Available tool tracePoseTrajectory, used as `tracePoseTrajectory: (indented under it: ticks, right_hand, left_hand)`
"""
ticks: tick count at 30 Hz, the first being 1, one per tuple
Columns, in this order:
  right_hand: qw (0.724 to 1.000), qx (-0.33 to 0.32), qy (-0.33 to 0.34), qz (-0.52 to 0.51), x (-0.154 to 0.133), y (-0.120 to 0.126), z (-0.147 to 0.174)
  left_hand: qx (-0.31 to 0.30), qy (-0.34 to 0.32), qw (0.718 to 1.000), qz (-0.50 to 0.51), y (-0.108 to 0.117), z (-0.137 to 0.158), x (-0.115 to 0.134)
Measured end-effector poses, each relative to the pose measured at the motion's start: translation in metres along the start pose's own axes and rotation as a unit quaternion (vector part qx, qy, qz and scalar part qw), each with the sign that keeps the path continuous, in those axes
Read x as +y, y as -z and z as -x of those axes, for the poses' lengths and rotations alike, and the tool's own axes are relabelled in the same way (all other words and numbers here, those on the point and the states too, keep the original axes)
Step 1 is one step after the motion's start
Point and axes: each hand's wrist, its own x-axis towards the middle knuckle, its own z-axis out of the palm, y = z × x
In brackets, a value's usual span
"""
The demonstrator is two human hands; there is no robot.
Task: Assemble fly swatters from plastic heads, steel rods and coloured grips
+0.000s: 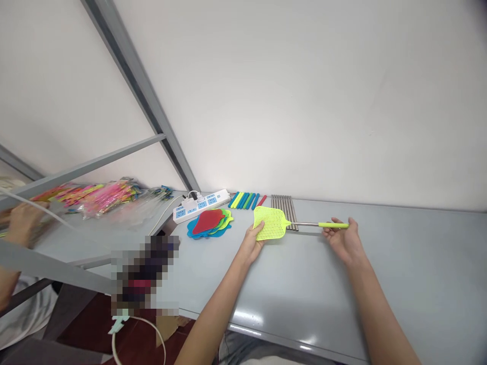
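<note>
A yellow-green fly swatter (pixel 271 223) with a metal shaft is held level above the grey table. My left hand (pixel 253 242) grips the edge of its perforated head, thumb on top. Around the end of the yellow-green handle, the fingers of my right hand (pixel 344 241) are curled. Behind the swatter, several metal rods (pixel 291 208) lie side by side. Left of them is a row of coloured handles (pixel 243 200) in blue, yellow, green and red. Loose swatter heads (pixel 207 223) in red, blue and yellow-green are piled to the left of my left hand.
A white power strip (pixel 203 205) lies behind the pile of heads. Grey metal frame bars (pixel 152 111) rise at the left. Beyond them, bagged colourful items (pixel 110 197) cover another table, where another person's hand (pixel 25 220) shows. A wall stands behind the table (pixel 418 263).
</note>
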Motion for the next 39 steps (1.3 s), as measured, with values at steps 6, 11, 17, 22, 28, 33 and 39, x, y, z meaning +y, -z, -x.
tracePoseTrajectory:
  ticks: [6, 11, 17, 22, 28, 33, 39]
  right_hand:
    - [0.999, 0.002, 0.037, 0.008, 0.001, 0.007, -0.005]
    - [0.997, 0.003, 0.068, 0.026, 0.004, 0.014, -0.011]
    - [0.987, -0.090, 0.021, 0.134, 0.003, 0.015, 0.004]
    - [0.917, -0.260, -0.131, 0.273, 0.012, 0.003, 0.036]
    - [0.867, -0.345, -0.207, 0.294, 0.034, -0.015, 0.055]
    - [0.884, -0.319, -0.219, 0.262, 0.049, -0.016, 0.057]
    - [0.888, -0.298, -0.254, 0.240, 0.051, -0.010, 0.051]
  left_hand:
    - [0.028, -0.040, 0.999, -0.011, 0.003, -0.002, 0.000]
    - [0.016, -0.055, 0.998, -0.008, -0.001, 0.000, 0.001]
    - [0.012, -0.108, 0.994, 0.026, -0.006, 0.001, 0.006]
    - [0.006, -0.121, 0.992, 0.040, -0.012, 0.005, 0.006]
    - [0.002, -0.107, 0.994, -0.018, -0.022, 0.009, 0.002]
    - [0.011, -0.112, 0.992, -0.049, -0.022, 0.008, -0.002]
    - [0.016, -0.098, 0.993, -0.056, -0.024, 0.008, -0.010]
